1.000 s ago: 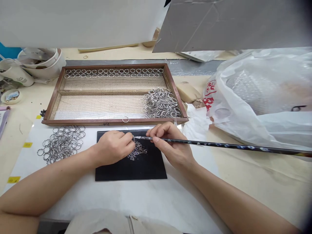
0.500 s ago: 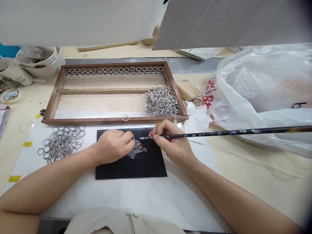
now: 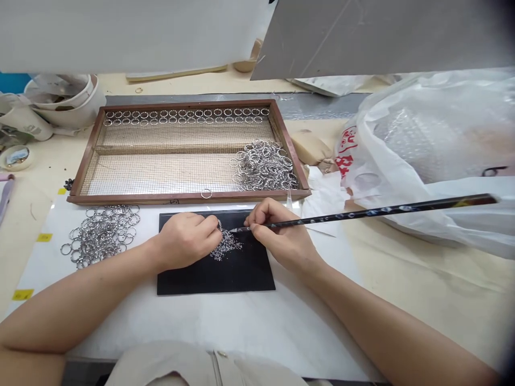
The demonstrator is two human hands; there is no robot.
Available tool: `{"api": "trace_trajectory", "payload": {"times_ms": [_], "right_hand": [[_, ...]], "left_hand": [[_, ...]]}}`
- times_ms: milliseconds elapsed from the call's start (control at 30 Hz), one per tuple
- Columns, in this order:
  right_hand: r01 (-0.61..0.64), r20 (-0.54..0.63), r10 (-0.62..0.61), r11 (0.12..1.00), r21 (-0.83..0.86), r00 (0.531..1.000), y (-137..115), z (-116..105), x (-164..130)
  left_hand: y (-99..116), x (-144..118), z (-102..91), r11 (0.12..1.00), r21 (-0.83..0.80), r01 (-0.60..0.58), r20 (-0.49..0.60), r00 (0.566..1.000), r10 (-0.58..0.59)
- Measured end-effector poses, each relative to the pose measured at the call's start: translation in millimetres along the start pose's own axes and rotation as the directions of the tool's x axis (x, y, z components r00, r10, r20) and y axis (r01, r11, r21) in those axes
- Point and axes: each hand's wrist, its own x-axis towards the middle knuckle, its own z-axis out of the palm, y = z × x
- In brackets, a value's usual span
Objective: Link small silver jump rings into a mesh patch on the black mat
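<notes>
Small heap of tiny silver bits point(image 3: 226, 245) sits near the top middle of a black mat point(image 3: 225, 273), btwn the two hands. Too small to tell exactly what they are, prob. little rings or links. Judging by size: v. light, loose, hard metal, easy to scatter w/ a careless sweep. Best taken one at a time by fingertip pinch or picked w/ a fine point, not scooped.

Left hand point(image 3: 183, 241) rests on the mat, fingers curled in, thumb and forefinger pinched together at the heap's left edge. Looks like it pinches one small piece, but the piece itself can't be made out.

Right hand point(image 3: 281, 236) grips a long thin dark stick point(image 3: 362, 213) pencil-style near its tip; the tip points at the heap's upper right edge, the tail runs far out to the right and slightly up. Stick looks stiff and light; the hold close to the point should give fine control.

Mat lies on a white sheet point(image 3: 241, 327). Left of the mat on that sheet: loose pile of larger metal rings point(image 3: 100, 233). Beyond the mat: wooden frame tray w/ wire mesh floor point(image 3: 161, 171), a neat double row of rings point(image 3: 185, 117) along its far edge, another loose ring pile point(image 3: 263, 166) in its right near corner, one single ring point(image 3: 206, 193) on the front rail. Right: big white plastic bag point(image 3: 434, 139). Far left: paper cups point(image 3: 60, 102).
</notes>
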Motion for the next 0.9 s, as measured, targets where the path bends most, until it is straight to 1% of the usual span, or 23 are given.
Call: {"api": "trace_trajectory", "payload": {"times_ms": [133, 233, 367, 467, 567, 667, 900], "right_hand": [[0.005, 0.005, -0.005, 1.000, 0.005, 1.000, 0, 0, 0], [0.034, -0.010, -0.033, 0.998, 0.057, 0.999, 3, 0, 0], [0.086, -0.035, -0.080, 0.973, 0.213, 0.996, 8, -2, 0], [0.052, -0.032, -0.044, 0.940, 0.338, 0.999, 11, -1, 1], [0.024, -0.022, -0.016, 0.916, 0.401, 1.000, 11, 0, 1], [0.013, -0.007, -0.012, 0.916, 0.401, 1.000, 12, 1, 1], [-0.001, 0.000, 0.001, 0.942, 0.335, 1.000, 11, 1, 0]], "left_hand": [[0, 0, -0.5, 1.000, -0.007, 0.000, 0.003, 1.000, 0.000], [0, 1, -0.6, 1.000, -0.007, 0.000, -0.002, 1.000, 0.000], [0, 1, -0.1, 1.000, 0.002, 0.001, -0.008, 1.000, -0.001], [0, 1, -0.2, 1.000, 0.008, -0.003, 0.007, 1.000, 0.003], [0, 1, -0.9, 1.000, 0.007, -0.008, 0.014, 1.000, 0.008], [1, 1, -1.5, 1.000, 0.004, -0.007, 0.012, 1.000, 0.007], [0, 2, -2.3, 1.000, -0.005, -0.014, 0.011, 1.000, 0.014]]}}
